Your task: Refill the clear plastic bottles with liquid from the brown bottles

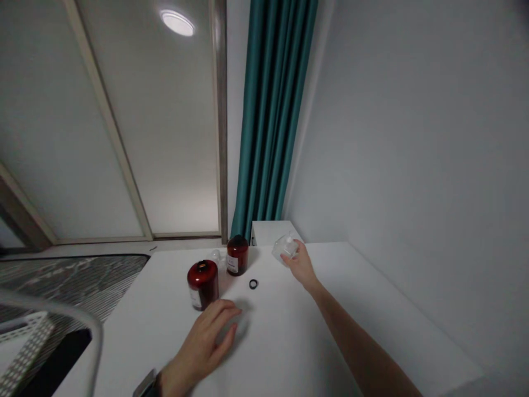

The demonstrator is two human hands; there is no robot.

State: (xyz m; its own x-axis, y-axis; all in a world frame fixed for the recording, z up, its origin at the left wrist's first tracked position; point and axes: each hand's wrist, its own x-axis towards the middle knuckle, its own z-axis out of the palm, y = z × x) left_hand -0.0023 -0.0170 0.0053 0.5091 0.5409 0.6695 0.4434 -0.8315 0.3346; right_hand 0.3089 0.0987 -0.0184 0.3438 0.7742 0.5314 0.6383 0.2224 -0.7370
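Note:
My right hand (301, 264) is closed round a small clear container (284, 248) near the far edge of the white table (273, 342). The container is see-through with a whitish part at its top; its exact kind is hard to make out. My left hand (206, 342), with a watch on the wrist, hovers low over the table, fingers apart and holding nothing. Just beyond it stands a dark red-brown bottle (203, 284) with an open neck and a white label. Behind that is a second such bottle (237, 256) with a black top. A black ring (253, 284) lies flat to its right.
Another clear object (215, 256) sits between the two bottles, partly hidden. A white box-shaped piece (270, 227) stands beyond the table, below a green curtain (273, 121). A grey wall (413, 165) borders the right side. A pale curved bar (93, 331) crosses the lower left.

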